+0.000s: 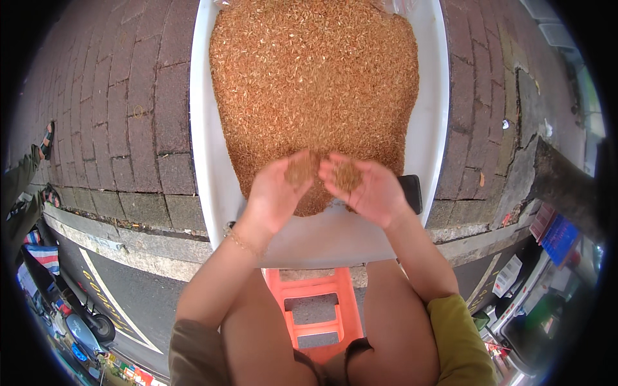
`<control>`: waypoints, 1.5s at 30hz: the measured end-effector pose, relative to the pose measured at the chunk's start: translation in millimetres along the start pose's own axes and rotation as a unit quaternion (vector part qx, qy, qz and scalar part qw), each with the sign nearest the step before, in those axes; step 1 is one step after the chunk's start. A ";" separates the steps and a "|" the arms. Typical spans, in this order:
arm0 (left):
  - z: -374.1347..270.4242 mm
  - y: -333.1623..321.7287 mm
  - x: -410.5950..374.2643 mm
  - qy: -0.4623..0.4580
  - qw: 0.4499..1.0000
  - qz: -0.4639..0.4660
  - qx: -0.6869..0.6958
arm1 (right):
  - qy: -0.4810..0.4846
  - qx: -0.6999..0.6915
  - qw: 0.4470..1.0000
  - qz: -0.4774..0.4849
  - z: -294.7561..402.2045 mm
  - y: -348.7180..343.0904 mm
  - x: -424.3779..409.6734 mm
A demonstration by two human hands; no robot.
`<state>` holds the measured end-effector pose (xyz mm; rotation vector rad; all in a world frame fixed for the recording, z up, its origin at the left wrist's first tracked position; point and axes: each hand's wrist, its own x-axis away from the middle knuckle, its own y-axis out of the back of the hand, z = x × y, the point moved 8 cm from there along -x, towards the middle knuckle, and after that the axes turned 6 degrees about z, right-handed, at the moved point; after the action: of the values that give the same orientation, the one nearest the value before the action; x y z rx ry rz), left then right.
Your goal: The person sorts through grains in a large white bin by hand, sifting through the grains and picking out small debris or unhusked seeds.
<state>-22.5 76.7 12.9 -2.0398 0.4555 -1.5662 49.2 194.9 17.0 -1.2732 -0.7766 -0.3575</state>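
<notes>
A broad heap of reddish-brown, rice-like grain [314,72] fills most of a white plastic tray [203,144] in front of me. Over its near end, my left hand [270,195] is turned palm up with a small pile of grain on the fingers. Beside it, my right hand [374,193] is also palm up and cups another small clump. The fingertips of both hands nearly meet, and motion blurs the grain around them. A thin bracelet [244,245] circles my left wrist. The near strip of the tray floor shows bare plastic.
A dark phone-like object [411,194] lies at the tray's right wall. Under the near edge stands an orange-pink plastic stool [316,309]. Brick paving [130,96] and a kerb [140,253] flank the tray. A person's sandalled foot [47,140] and a parked scooter [82,328] are at left.
</notes>
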 end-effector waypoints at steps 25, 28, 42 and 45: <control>89.2 70.5 -22.5 0.171 0.974 -0.015 -0.145 | 0.014 0.192 0.980 -0.056 1.8 31.9 -3.2; 92.7 67.8 -19.7 0.183 0.970 -0.014 -0.158 | 0.012 0.198 0.974 -0.108 0.9 68.5 -9.1; -0.8 7.8 -8.9 -0.072 0.941 0.079 -0.320 | 0.020 0.179 0.975 -0.133 5.7 74.0 -14.1; 29.9 62.0 -9.7 0.008 0.727 0.101 -0.679 | 0.008 0.315 0.940 -0.133 -1.1 71.7 -14.0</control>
<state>6.6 38.0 -37.1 -2.6847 2.2640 -1.0918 85.4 211.9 -44.2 -0.5640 -0.9554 -0.3001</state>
